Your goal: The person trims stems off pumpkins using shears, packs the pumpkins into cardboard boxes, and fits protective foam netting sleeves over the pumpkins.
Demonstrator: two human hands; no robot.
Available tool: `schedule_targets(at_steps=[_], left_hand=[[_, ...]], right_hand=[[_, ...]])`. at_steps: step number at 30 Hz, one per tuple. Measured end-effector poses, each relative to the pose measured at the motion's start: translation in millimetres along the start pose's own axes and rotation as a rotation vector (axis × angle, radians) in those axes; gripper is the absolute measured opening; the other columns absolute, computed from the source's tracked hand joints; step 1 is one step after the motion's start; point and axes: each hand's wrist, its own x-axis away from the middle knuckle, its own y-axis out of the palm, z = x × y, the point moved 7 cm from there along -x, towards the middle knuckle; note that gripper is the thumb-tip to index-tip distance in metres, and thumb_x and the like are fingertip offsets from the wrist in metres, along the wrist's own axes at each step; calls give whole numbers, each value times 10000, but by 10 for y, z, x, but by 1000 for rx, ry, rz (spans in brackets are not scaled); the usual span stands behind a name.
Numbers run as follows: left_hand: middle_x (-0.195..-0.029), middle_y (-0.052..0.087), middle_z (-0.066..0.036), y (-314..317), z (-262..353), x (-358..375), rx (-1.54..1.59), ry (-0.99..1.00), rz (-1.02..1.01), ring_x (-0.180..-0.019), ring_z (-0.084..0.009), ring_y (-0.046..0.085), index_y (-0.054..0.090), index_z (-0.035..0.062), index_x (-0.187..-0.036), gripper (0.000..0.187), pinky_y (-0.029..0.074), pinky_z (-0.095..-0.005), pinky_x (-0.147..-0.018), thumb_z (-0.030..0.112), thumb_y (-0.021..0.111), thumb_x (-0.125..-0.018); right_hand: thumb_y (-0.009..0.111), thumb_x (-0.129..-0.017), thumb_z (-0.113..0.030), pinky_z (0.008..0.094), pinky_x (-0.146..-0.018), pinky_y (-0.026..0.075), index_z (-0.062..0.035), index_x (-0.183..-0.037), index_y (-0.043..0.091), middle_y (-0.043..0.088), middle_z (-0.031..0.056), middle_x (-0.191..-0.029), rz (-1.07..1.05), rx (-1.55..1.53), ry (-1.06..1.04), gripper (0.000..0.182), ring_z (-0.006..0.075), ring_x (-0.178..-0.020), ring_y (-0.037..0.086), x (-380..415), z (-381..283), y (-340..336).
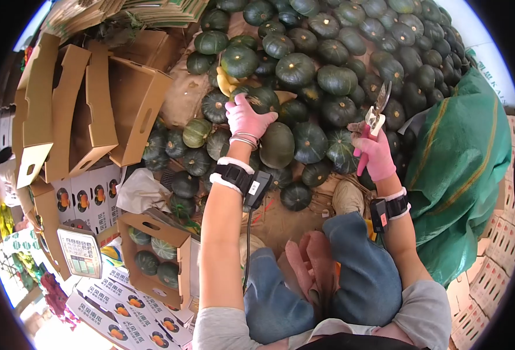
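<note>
My left hand [249, 121], in a pink glove, reaches into a large heap of dark green pumpkins. Its thumb and fingers spread around the near side of a green pumpkin [264, 100]; the fingertips are partly hidden. A yellow cloth or glove-like item [227, 80] lies just beyond that hand. My right hand [376, 154], also pink-gloved, is wrapped around the red handles of pruning shears [375, 118]. Their metal blades point up and away, above the pumpkins at the right. A smooth, rounder dark green pumpkin [276, 145] sits between my hands.
On the left stand open cardboard boxes [135, 105]. A carton [183, 274] holding several pumpkins sits by my left knee, beside a scale-like panel [79, 252] and printed cartons [126, 309]. A green tarp sack [461, 169] bulges at right, near stacked cartons [483, 303].
</note>
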Motion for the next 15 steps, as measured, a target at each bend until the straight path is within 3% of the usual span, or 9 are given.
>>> schedule_targets(at_steps=[2,3,6,7,8,11,13,14,15], left_hand=[[-1163,430,-221,-15,37,39,48,72,52,-1066,-398,456,368,77,-1215,854,434,-447,-911,286,820,-521],[-1106,494,-208,-31,88,55,89,159,101,-1020,-357,517,406,54,-1135,770,456,-406,-873,234,827,-515],[-1058,536,-180,-34,30,77,193,187,9,-959,-323,561,404,51,-1141,766,476,-381,-834,213,827,-524],[-1002,560,-176,-71,-14,80,339,199,46,-917,-323,568,421,57,-1137,757,472,-386,-844,211,815,-509],[-1007,559,-141,-176,-1,159,442,212,101,-888,-258,572,418,44,-1144,717,483,-352,-816,184,815,-564],[-1022,548,-86,-176,-306,217,1007,18,160,-889,-192,540,417,33,-1180,666,478,-325,-802,140,798,-643],[-1068,555,-94,-235,-460,249,1354,-166,146,-930,-205,556,418,34,-1204,609,484,-334,-826,94,755,-700],[-1128,559,-128,-294,-390,254,1524,-105,27,-1000,-258,572,448,24,-1235,536,469,-381,-899,195,677,-781],[-1152,556,-140,-222,-422,249,1690,-149,-89,-1027,-266,566,465,32,-1234,515,460,-406,-923,219,663,-797]], right_hand=[[609,-697,-3,235,-580,427,-30,-1028,495,608,109,-1003,-17,-19,-24,351,98,-660,516,-14,2,32],[617,-694,-5,232,-575,422,-31,-1031,494,611,106,-998,-6,-10,-22,360,94,-663,513,9,-19,55],[629,-694,-7,234,-602,426,-25,-1014,505,612,91,-976,18,54,-27,344,99,-696,521,40,-77,72],[642,-705,-25,250,-656,441,-13,-989,520,604,63,-923,65,69,-93,310,112,-742,534,38,-115,42],[646,-711,-37,257,-672,444,-11,-987,522,598,56,-909,117,84,-107,304,116,-753,536,35,-124,-31],[686,-716,-108,272,-727,457,-3,-963,514,581,52,-873,283,234,-100,319,125,-794,546,-1,-28,-334],[700,-712,-135,277,-682,459,-6,-940,508,579,60,-831,394,414,24,325,121,-754,548,-1,217,-560],[707,-709,-148,279,-660,461,-7,-928,505,577,65,-811,441,505,82,329,120,-735,549,5,263,-626],[712,-712,-191,288,-501,436,-10,-892,505,552,65,-709,378,296,210,329,129,-564,532,131,267,-490]])
